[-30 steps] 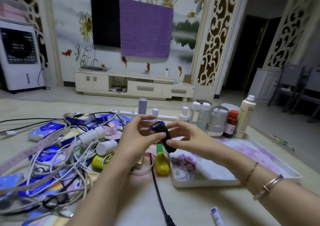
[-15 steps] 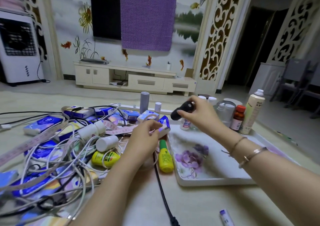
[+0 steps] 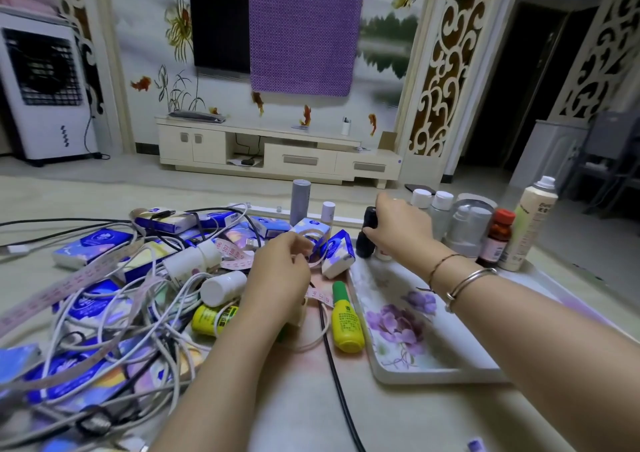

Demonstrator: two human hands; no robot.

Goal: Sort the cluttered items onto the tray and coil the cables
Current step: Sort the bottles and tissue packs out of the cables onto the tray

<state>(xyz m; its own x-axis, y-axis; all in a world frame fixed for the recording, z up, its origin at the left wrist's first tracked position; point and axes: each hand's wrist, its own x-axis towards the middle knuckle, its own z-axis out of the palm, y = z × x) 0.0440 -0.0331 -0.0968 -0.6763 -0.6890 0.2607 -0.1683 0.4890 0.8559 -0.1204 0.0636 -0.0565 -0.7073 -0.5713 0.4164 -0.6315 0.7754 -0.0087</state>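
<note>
Black bottle upright at tray's far left corner, beside the white-capped bottles. Right hand has its grip closed around it, thumb low, fingers over the top. Left hand rests on the clutter, fingers curled at the measuring tape; whether it actually grips the tape, cannot tell. Advice: seat the base flat before letting go, don't bump neighbours. Cables remain tangled on table.

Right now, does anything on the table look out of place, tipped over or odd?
Yes. Left of the tray, white cables, tissue packs and a pink measuring tape lie in one tangled heap. A white bottle lies tipped in it. A yellow bottle lies on its side against the tray's rim, outside it.
</note>
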